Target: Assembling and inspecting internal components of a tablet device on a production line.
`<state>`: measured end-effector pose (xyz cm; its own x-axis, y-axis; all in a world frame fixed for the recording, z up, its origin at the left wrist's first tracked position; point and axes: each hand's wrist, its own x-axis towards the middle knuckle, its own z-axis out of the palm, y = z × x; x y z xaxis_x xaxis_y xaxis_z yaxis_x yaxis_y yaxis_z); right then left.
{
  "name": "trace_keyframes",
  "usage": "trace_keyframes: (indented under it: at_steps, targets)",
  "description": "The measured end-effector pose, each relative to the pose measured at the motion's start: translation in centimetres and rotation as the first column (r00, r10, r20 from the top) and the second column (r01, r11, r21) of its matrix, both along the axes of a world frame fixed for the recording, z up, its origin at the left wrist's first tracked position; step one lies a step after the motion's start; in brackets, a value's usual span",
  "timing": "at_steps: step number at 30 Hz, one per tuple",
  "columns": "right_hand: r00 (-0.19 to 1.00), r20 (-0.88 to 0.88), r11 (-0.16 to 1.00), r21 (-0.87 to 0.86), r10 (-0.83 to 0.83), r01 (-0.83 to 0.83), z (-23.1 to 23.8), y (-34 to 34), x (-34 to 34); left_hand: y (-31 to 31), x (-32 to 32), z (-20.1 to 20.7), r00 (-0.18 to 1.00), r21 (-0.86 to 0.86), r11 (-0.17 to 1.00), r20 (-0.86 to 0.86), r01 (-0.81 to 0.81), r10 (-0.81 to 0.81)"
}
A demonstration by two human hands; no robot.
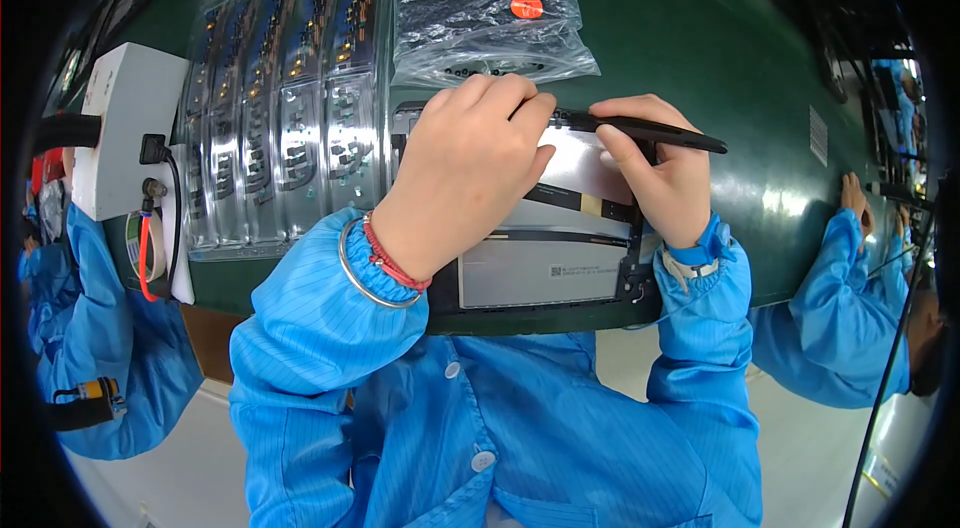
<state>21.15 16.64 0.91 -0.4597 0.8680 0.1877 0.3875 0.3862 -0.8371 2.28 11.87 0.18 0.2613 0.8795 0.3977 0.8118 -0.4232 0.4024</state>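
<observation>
Head view, and we're right over the flat open device (634, 286), lying on the bench directly before the person, under both hands. Its insides are on show: two broad silver-grey panels, the upper panel (592, 166) partly covered by the hands, the lower panel (510, 278) in plain sight, both sitting within the black frame. So, as I judge it, the panels are in place but the device is not closed up.

Now the right hand (676, 178): its grip is pinching one slim black piece (690, 139), thumb in front, fingers behind, tilted over the upper edge. Left hand (468, 153) is curled over the upper left part; its fingertips are hidden, so I can't tell whether that grip is closed on anything.

Outward we go! One clear bag (490, 13) just beyond, black contents inside, with one white label and one orange sticker (527, 6). To the left, one clear tray (250, 253), five columns, circuit boards (262, 48) lying in it, too jumbled to number. Farther left, one white box (130, 128) and one tape roll (152, 250). At far right, one co-worker's hand (856, 203) rests on the bench (740, 48).
</observation>
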Motion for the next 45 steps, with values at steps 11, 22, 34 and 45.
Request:
trace_keyframes:
  at_steps: [11, 22, 34, 45]
  targets:
    - [0.999, -0.030, 0.996, 0.091, -0.011, 0.014, 0.3, -0.5, -0.1, -0.5, -0.1, 0.2, 1.000, 0.002, 1.000, -0.010, 0.017, -0.017]
    - [0.934, -0.337, 0.991, 0.107, 0.116, -0.085, -0.2, -0.5, 1.3, -6.3, -13.9, 6.2, 0.914, 0.023, 0.915, -0.029, -0.403, 0.404]
    - [0.985, -0.171, 0.980, 0.196, -0.002, 0.036, -0.2, -0.9, 0.8, 5.8, -25.1, 1.8, 0.640, 0.065, 0.808, -0.574, -0.586, 0.510]
    - [0.943, -0.332, 0.952, 0.295, 0.026, 0.078, 3.0, -2.3, 1.8, 1.7, -24.4, 5.0, 0.703, 0.343, 0.815, -0.416, -0.467, 0.577]
